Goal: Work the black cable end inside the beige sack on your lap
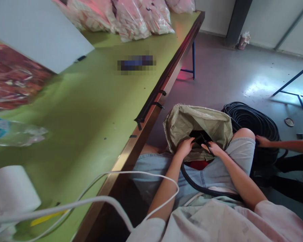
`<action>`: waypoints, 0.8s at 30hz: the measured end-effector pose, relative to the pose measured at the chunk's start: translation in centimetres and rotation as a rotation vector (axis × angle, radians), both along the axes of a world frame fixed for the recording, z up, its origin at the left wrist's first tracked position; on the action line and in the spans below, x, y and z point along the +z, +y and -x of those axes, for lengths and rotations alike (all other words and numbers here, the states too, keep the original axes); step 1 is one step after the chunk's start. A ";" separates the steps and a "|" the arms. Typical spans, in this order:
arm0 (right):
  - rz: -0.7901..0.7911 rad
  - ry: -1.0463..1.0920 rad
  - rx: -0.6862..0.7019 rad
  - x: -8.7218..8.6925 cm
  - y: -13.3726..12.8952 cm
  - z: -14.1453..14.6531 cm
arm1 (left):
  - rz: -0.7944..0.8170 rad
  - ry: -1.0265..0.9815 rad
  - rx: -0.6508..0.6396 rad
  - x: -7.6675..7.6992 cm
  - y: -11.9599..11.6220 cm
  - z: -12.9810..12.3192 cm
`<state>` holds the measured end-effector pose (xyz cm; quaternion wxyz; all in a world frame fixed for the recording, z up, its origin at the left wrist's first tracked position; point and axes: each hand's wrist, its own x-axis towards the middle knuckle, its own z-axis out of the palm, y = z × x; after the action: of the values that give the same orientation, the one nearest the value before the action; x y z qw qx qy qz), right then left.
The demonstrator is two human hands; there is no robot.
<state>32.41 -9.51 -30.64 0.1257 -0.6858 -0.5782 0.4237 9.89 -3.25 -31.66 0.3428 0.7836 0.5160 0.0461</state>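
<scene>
Over the mouth of an open tan woven sack [174,126] between my knees, both my hands work close together. My left hand [185,148] is closed on the end of a black hose [194,185], which runs from under that hand across my lap to the right. In the fingers of my right hand [213,148] is a slim dark scissors-like tool [209,146]; its exact kind is hard to make out. Its upper end lies near the hose end. Dark pieces fill the shadowed inside of the sack, too dim to name.
A green table [91,101] with a metal edge stands on my left, bearing bags of parts [133,20], a plastic bottle [12,131] and a white cable [103,199]. To the right, another person's hand [262,141] touches a large black hose coil [252,117] on the floor.
</scene>
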 end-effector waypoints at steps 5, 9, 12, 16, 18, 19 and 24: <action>0.028 -0.027 -0.025 -0.4 0.1 -0.3 | 0.005 -0.010 0.014 0.2 0.2 0.0; -0.104 -0.069 -0.016 -1.2 -0.1 -0.2 | 0.010 -0.039 -0.009 -0.2 0.2 0.4; -0.076 -0.072 0.013 -1.4 -0.1 0.0 | 0.019 -0.029 -0.033 -0.9 0.2 0.7; -0.005 -0.142 -0.013 -1.2 0.0 0.2 | 0.042 0.011 -0.032 -1.5 0.5 1.0; -0.022 -0.163 -0.045 -1.2 0.0 0.3 | 0.047 0.014 -0.044 -1.5 0.7 1.1; -0.042 -0.158 -0.055 -1.3 -0.1 0.4 | 0.044 0.013 -0.050 -1.5 0.8 1.1; -0.110 -0.058 -0.056 -1.6 -0.3 0.9 | 0.020 0.039 -0.081 -1.8 1.1 1.7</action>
<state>31.51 -9.84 -32.25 0.1583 -0.7056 -0.5847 0.3678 8.18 -2.16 -33.42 0.3420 0.8012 0.4909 0.0119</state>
